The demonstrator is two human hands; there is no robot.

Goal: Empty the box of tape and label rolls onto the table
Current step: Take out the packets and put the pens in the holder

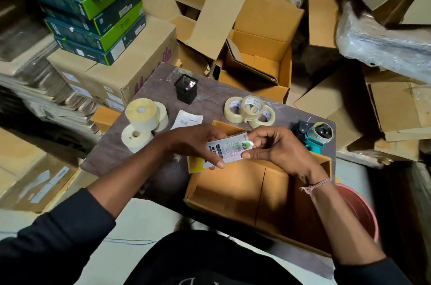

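Sachet (229, 148), a flat printed packet, is held over the open cardboard box (235, 193) at the near edge of the table (210, 95). It is judged to be light, thin and pliable, with a glossy and probably slippery film; a pinch at its two short ends is therefore the suitable hold, and little force should be needed. A yellow label (194, 165) is seen just below it, partly hidden by the left hand (198, 142).

The left hand is closed on the left end of the sachet, thumb underneath and fingers over the top. The right hand (277, 149) is closed on the right end, thumb and forefinger pinched, the remaining fingers curled. Both forearms are extended forward over the box, wrists slightly bent downward.

The box interior appears bare where it can be seen, so the task is judged nearly complete. Three label rolls (142, 119) are stacked at the left of the table; three clear tape rolls (250, 110) are piled at the far middle, touching one another. A tape dispenser (313, 134) lies at the right edge, and a black pen holder (186, 88) stands at the far side. A loose shipping label (186, 120) lies between the label rolls and the box.
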